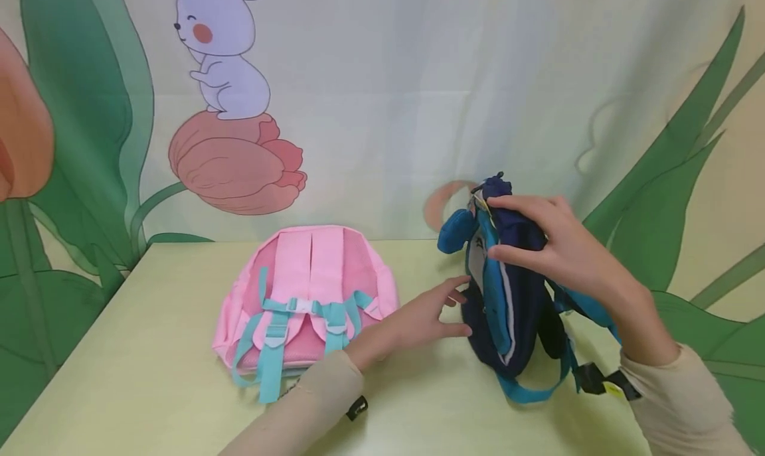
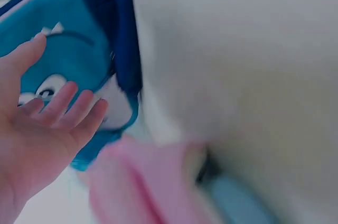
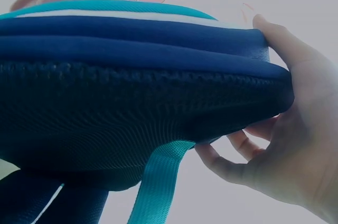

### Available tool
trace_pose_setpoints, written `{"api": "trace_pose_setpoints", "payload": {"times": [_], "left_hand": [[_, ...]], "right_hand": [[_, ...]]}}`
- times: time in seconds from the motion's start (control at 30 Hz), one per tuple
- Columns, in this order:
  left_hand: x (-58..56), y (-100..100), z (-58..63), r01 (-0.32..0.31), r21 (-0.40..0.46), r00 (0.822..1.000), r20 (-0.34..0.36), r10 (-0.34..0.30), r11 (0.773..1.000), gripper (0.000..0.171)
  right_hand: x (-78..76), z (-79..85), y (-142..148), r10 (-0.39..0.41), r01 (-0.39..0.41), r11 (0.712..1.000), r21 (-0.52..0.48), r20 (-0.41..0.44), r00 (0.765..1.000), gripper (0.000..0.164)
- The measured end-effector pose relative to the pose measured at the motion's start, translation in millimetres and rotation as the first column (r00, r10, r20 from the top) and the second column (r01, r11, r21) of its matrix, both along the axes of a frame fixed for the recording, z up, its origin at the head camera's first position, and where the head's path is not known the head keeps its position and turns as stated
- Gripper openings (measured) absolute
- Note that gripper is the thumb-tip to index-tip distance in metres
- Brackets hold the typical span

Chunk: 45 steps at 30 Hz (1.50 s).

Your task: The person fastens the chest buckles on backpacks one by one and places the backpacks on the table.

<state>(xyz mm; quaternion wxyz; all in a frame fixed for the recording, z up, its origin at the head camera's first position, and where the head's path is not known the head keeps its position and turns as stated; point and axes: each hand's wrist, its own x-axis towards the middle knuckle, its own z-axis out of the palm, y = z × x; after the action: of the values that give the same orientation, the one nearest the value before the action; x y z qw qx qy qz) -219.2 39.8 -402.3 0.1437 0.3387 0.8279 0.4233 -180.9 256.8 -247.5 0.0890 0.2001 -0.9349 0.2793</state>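
A navy-and-teal child's backpack [image 1: 522,297] stands upright at the right of the table, its front turned left. My right hand [image 1: 558,243] grips it high on its side, thumb on one face and fingers round the other; the right wrist view shows that hand [image 3: 303,129] wrapped about the bag's edge. My left hand [image 1: 424,316] is beside the bag's front with fingers spread and nothing in them. In the left wrist view the left hand [image 2: 47,134] overlaps the bag's teal front [image 2: 71,57], which bears a cartoon face with eyes and white teeth.
A pink backpack [image 1: 293,260] with turquoise straps [image 1: 271,363] lies left of centre, strap side showing, partly behind my left forearm. A teal strap [image 1: 528,395] of the navy bag trails on the pale yellow table [image 1: 149,350]. A printed curtain [image 1: 370,111] hangs behind.
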Motion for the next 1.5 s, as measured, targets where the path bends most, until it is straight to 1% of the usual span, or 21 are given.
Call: {"api": "trace_pose_setpoints", "payload": {"times": [0.1,0.17,0.27,0.4,0.5,0.6,0.73,0.93,1.3,1.43,1.5], "left_hand": [[-2.7,-13.4,10.5,-0.042,0.049,0.999,0.007,0.042,0.998,0.079],[-4.6,-20.7,18.0,-0.055,0.078,0.998,-0.014,0.056,0.995,0.076],[-7.0,-29.7,29.3,-0.060,0.128,0.996,-0.051,0.067,0.990,0.072],[-8.8,-40.1,43.2,-0.071,0.197,0.993,-0.076,0.087,0.978,0.070],[-9.5,-46.2,51.1,-0.077,0.239,0.991,-0.087,0.100,0.968,0.069],[-9.3,-50.1,57.3,-0.078,0.262,0.990,-0.094,0.106,0.962,0.069],[-7.0,-54.0,64.1,-0.079,0.276,0.990,-0.094,0.109,0.958,0.069],[-4.2,-59.7,71.9,-0.091,0.300,0.988,-0.093,0.124,0.950,0.068],[-4.5,-68.9,78.7,-0.107,0.320,0.984,-0.099,0.146,0.941,0.064],[-5.2,-72.4,78.8,-0.111,0.310,0.984,-0.096,0.147,0.944,0.064],[-5.5,-74.5,78.2,-0.114,0.303,0.985,-0.091,0.148,0.946,0.064]], "right_hand": [[-1.8,-1.7,-2.5,0.014,-0.014,1.000,0.003,-0.026,1.000,0.065],[-3.1,-3.3,-4.0,0.022,-0.022,1.000,0.005,-0.044,0.999,0.065],[-4.4,-5.1,-6.2,0.030,-0.030,1.000,0.004,-0.064,0.997,0.064],[-5.7,-6.9,-11.2,0.051,-0.050,0.999,0.012,-0.084,0.995,0.064],[-7.4,-8.9,-15.9,0.068,-0.068,0.998,0.004,-0.103,0.992,0.063],[-8.7,-11.7,-20.3,0.072,-0.075,0.997,-0.017,-0.118,0.990,0.062],[-10.6,-15.2,-25.8,0.083,-0.086,0.996,-0.019,-0.132,0.988,0.062],[-13.6,-19.6,-32.6,0.093,-0.096,0.995,-0.016,-0.128,0.987,0.062],[-14.7,-27.0,-42.9,0.107,-0.111,0.993,-0.040,-0.091,0.990,0.065],[-13.8,-31.0,-46.2,0.136,-0.139,0.989,-0.041,-0.072,0.988,0.067],[-13.0,-33.2,-47.7,0.163,-0.166,0.985,-0.040,-0.066,0.984,0.068]]}}
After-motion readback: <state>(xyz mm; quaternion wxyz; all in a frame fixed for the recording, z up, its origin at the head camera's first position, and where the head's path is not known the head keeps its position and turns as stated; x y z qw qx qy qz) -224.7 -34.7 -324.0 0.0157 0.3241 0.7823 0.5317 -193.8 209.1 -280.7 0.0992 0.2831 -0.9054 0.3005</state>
